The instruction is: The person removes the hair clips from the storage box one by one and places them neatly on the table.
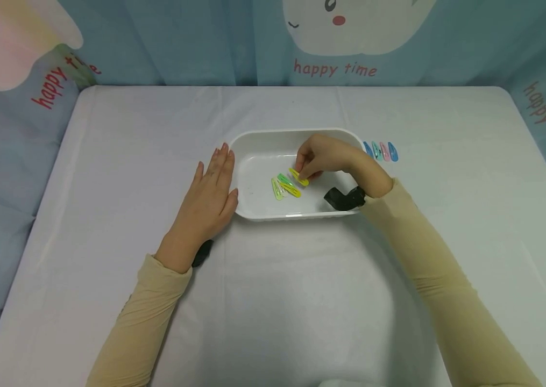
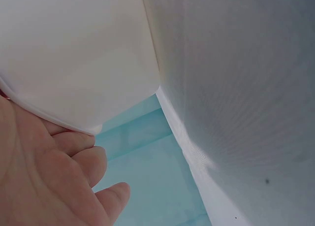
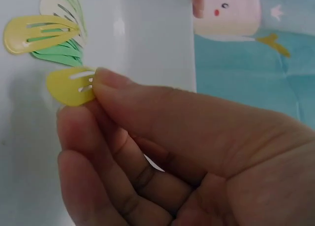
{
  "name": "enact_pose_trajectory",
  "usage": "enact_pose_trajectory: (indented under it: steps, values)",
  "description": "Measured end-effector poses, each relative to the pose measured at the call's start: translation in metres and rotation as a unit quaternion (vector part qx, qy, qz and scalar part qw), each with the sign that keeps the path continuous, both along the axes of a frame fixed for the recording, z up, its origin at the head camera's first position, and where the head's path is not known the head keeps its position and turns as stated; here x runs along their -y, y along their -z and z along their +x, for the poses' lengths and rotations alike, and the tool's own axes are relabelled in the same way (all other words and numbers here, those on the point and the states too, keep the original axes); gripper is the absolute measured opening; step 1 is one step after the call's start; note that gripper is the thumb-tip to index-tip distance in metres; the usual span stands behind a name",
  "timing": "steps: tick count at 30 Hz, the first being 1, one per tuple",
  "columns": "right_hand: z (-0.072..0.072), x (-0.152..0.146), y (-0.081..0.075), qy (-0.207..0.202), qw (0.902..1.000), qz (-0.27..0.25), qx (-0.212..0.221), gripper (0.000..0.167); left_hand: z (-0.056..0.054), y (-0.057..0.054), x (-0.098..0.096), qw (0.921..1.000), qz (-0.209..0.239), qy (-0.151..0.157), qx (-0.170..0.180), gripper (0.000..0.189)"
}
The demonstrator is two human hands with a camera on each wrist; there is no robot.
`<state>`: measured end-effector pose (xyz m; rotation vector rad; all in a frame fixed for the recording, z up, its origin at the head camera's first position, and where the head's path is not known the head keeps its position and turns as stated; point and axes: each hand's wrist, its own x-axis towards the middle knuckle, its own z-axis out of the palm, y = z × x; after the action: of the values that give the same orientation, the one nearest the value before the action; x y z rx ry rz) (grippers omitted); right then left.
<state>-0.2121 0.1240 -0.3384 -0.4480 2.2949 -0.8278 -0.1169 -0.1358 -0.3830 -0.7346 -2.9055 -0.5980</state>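
Observation:
My right hand [image 1: 328, 157] reaches over the right part of a white tray [image 1: 253, 209] and pinches a yellow hair clip [image 3: 71, 86] between thumb and fingers. Beside it on the tray floor lie several other clips: a yellow clip [image 3: 34, 33], a green clip [image 3: 58, 53] and a white clip [image 3: 51, 7] among them, partly overlapping. My left hand [image 1: 210, 193] rests against the tray's left edge, its fingers extended; in the left wrist view the fingers [image 2: 91, 162] touch the rim from outside.
To the right of the tray a row of blue, green and pink hair clips [image 1: 385, 151] lies on the white-covered table [image 1: 447, 140]. A blue curtain [image 1: 181, 43] with cartoon prints stands along the back and sides. Black straps [image 1: 345, 199] show at both wrists.

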Motion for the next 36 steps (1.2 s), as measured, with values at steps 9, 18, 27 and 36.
enact_pose_trajectory:
  steps: [9,18,27,36]
  values:
    - [0.000,-0.003,-0.003,0.013,0.9987,-0.047,-0.013,0.008,0.001,-0.002,0.001,1.0000,-0.005,0.000,0.000,0.063]
    - [0.004,-0.008,-0.006,0.028,0.9970,-0.070,-0.015,0.009,0.002,-0.002,0.000,1.0000,-0.004,-0.002,0.000,0.062]
    - [0.012,-0.021,-0.006,0.074,0.9895,-0.120,-0.032,0.009,0.003,0.000,-0.001,1.0000,0.000,-0.002,-0.005,0.062]
    - [0.014,-0.030,-0.005,0.094,0.9826,-0.155,-0.040,0.010,0.003,0.000,-0.002,1.0000,-0.004,-0.003,-0.001,0.062]
